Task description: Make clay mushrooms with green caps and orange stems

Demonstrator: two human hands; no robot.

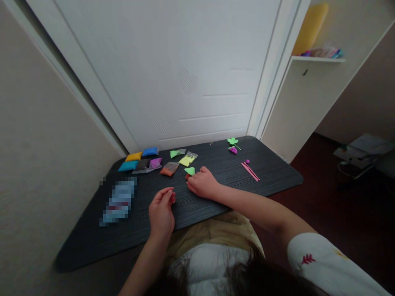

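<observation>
My right hand [203,184] rests low over the dark table, its fingers curled round a small orange-brown clay piece [187,176]. A light green clay piece [190,170] sits on top of that, just beyond the fingertips. To the left, my left hand [162,209] is raised slightly with thumb and fingers pressed together; whatever is between them, if anything, is hidden. Nearest beyond my hands lie a clear bag of orange-brown clay [169,169] and a bag of pale yellow clay [188,158].
Several bags of coloured clay, including a blue one [150,151], lie at the back left. A blurred packet [119,201] is at left. On the right are a green clover-shaped piece [232,141], purple balls [233,150] and pink sticks [249,172]. A white door [173,49] stands behind the table [216,205].
</observation>
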